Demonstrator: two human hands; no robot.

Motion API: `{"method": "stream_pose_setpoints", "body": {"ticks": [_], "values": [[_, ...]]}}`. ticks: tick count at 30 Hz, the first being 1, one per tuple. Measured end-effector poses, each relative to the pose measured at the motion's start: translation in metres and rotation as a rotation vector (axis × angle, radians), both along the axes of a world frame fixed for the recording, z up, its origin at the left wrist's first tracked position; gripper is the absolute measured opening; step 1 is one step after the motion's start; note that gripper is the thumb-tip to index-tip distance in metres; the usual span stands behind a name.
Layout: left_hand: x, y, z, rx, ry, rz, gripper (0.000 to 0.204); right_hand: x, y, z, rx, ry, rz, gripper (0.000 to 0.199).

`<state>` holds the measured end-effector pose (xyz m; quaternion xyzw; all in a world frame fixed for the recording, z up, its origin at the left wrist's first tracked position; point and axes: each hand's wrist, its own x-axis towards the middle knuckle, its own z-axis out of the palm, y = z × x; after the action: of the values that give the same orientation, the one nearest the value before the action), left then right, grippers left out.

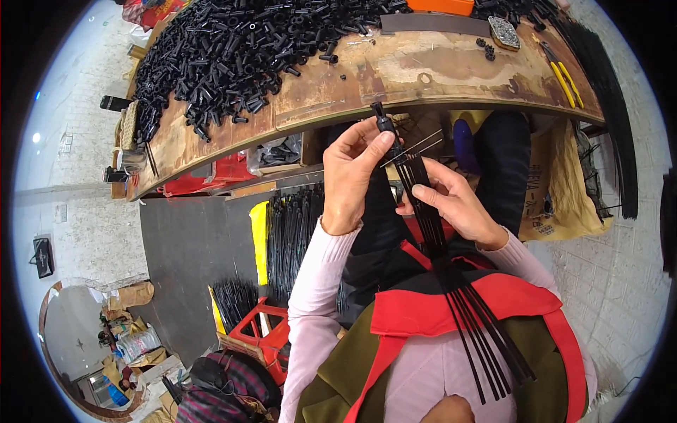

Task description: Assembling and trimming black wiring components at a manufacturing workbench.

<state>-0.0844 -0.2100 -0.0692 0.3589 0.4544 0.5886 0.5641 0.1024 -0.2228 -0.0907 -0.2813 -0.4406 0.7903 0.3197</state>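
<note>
In front of my lap I hold a bundle of long thin black rods (430, 229), much like umbrella ribs, that fans out down over my apron. At its upper end sits a black tubular plastic fitting (385, 123). My left hand (355, 166) pinches this fitting between thumb and fingers. Lower down, my right hand (455, 201) is closed round the rods, with the thumb lying across them. A few thin rods stick out sideways just below the fitting, between my hands.
A large heap of black plastic fittings (226, 60) covers the left of the wooden workbench (317, 99). Yellow-handled pliers (566, 81) lie at its right. More black rods hang off the right end (620, 141). Rod bundles (293, 236) and a red crate (264, 328) stand at my left.
</note>
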Motion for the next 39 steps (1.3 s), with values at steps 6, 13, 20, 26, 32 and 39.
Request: {"method": "stream_pose_setpoints", "body": {"ticks": [6, 13, 20, 26, 32, 39], "values": [[0.008, 0.0, 0.003, 0.05, 0.15, 0.099, 0.035, 0.001, 0.002, 0.0, -0.02, -0.002, -0.01, 0.035], [0.004, 0.002, 0.003, 0.036, 0.175, 0.076, 0.035, 0.001, 0.001, -0.003, -0.049, 0.026, -0.014, 0.036], [-0.006, 0.008, 0.0, 0.0, 0.059, -0.155, 0.033, 0.004, 0.006, -0.01, -0.048, 0.055, 0.012, 0.037], [-0.006, 0.007, -0.001, 0.002, 0.017, -0.206, 0.033, 0.005, 0.006, -0.012, -0.064, 0.075, 0.01, 0.039], [-0.003, 0.001, -0.001, -0.013, -0.004, -0.159, 0.031, 0.004, 0.006, -0.009, -0.057, 0.058, -0.003, 0.04], [-0.003, -0.019, -0.004, 0.092, -0.132, -0.088, 0.055, -0.001, 0.006, -0.009, -0.059, 0.052, -0.001, 0.043]]}}
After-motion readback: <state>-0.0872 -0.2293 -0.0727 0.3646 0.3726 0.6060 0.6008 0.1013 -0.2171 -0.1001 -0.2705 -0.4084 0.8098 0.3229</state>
